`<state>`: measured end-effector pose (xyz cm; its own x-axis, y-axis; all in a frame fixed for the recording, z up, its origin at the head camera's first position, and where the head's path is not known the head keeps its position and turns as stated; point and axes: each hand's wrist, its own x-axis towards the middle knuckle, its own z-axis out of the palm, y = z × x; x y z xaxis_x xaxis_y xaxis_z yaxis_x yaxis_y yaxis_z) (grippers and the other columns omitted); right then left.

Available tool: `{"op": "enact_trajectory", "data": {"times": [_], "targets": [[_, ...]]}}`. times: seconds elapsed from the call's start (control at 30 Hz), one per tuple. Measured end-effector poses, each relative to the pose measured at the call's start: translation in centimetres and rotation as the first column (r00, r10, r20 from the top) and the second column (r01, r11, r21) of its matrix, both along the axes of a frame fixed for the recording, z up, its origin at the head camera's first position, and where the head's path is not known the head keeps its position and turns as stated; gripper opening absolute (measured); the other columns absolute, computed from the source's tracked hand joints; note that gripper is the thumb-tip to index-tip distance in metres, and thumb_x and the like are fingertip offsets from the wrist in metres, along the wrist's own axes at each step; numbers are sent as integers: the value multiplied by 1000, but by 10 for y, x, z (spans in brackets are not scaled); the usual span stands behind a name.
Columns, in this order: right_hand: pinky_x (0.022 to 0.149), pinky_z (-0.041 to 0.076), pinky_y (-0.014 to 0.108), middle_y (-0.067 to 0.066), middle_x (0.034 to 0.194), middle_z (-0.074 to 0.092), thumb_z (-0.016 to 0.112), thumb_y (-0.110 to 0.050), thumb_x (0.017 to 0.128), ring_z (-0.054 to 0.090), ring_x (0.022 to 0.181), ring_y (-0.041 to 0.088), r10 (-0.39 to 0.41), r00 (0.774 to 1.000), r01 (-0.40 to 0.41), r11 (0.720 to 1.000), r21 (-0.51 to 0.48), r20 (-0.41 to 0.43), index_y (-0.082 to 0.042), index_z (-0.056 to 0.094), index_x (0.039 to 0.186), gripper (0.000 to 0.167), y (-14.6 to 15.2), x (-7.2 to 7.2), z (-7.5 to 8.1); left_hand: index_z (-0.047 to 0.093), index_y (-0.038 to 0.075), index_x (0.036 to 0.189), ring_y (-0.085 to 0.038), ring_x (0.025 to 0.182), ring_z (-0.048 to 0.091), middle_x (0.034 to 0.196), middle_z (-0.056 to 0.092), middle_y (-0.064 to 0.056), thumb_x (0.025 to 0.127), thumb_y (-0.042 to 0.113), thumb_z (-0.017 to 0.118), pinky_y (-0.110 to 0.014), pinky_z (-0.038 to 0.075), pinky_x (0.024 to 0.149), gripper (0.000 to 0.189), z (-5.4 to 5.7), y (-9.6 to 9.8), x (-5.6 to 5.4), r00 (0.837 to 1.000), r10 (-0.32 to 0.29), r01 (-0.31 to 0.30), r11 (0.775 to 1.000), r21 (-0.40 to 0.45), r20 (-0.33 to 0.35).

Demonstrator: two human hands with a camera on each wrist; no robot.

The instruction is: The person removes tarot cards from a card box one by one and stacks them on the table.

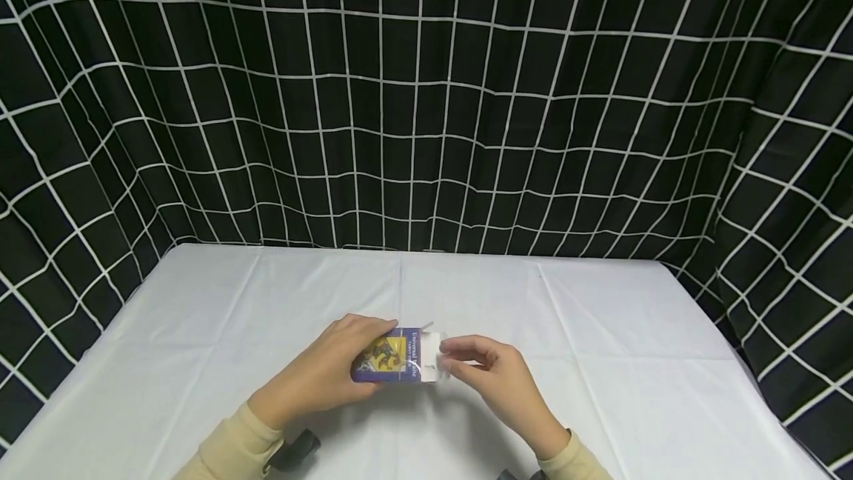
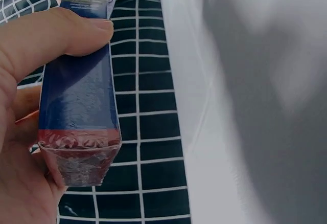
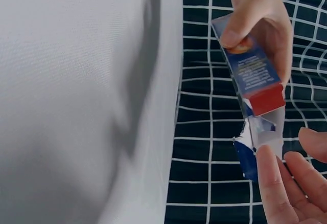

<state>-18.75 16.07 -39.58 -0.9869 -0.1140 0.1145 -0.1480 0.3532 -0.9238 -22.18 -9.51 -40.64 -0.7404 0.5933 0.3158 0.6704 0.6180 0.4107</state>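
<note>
My left hand (image 1: 326, 365) grips a blue-purple tarot deck box (image 1: 385, 355) with a yellow picture on its face, held above the table. In the left wrist view the thumb presses on its narrow blue side, and clear plastic film (image 2: 82, 165) wraps the closed end. The opposite end is open, its white flap (image 1: 430, 356) sticking out towards my right hand (image 1: 496, 380). In the right wrist view a fingertip of that hand overlaps the white flap, while the thumb stands apart from the fingers. A torn blue-and-white piece (image 3: 247, 157) hangs beside the flap.
A white cloth (image 1: 266, 302) with fold creases covers the table. Black curtains with a white grid (image 1: 426, 95) rise behind it and at both sides. Dark wrist devices (image 1: 295, 452) show by the sleeves.
</note>
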Motion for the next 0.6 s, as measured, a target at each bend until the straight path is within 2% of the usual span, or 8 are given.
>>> {"op": "enact_trajectory", "data": {"times": [0.2, 0.37, 0.6], "targets": [[82, 55, 19, 7, 101, 77, 77, -12, 83, 69, 93, 6, -38, 999, 38, 999, 24, 8, -6, 76, 102, 20, -2, -2, -3, 49, 11, 145, -22, 128, 52, 139, 59, -4, 72, 20, 83, -46, 42, 111, 81, -2, 3, 2, 1000, -17, 17, 1000, 25, 9], [81, 54, 19, 6, 99, 77, 78, -13, 82, 68, 92, 6, -62, 998, 62, 998, 22, 23, -7, 77, 101, 20, -3, -2, -4, 50, 10, 144, -22, 126, 53, 138, 60, -4, 72, 22, 83, -46, 43, 110, 81, -1, 4, 4, 1000, -22, 22, 999, 30, -15], [77, 58, 21, 11, 98, 76, 77, -18, 83, 70, 87, 12, -39, 995, 44, 998, -55, 97, -1, 74, 105, 28, -6, -7, -3, 50, 10, 144, -20, 124, 53, 137, 60, -4, 72, 21, 83, -44, 44, 107, 81, 0, 4, 5, 999, -19, 21, 999, 41, -41]]}}
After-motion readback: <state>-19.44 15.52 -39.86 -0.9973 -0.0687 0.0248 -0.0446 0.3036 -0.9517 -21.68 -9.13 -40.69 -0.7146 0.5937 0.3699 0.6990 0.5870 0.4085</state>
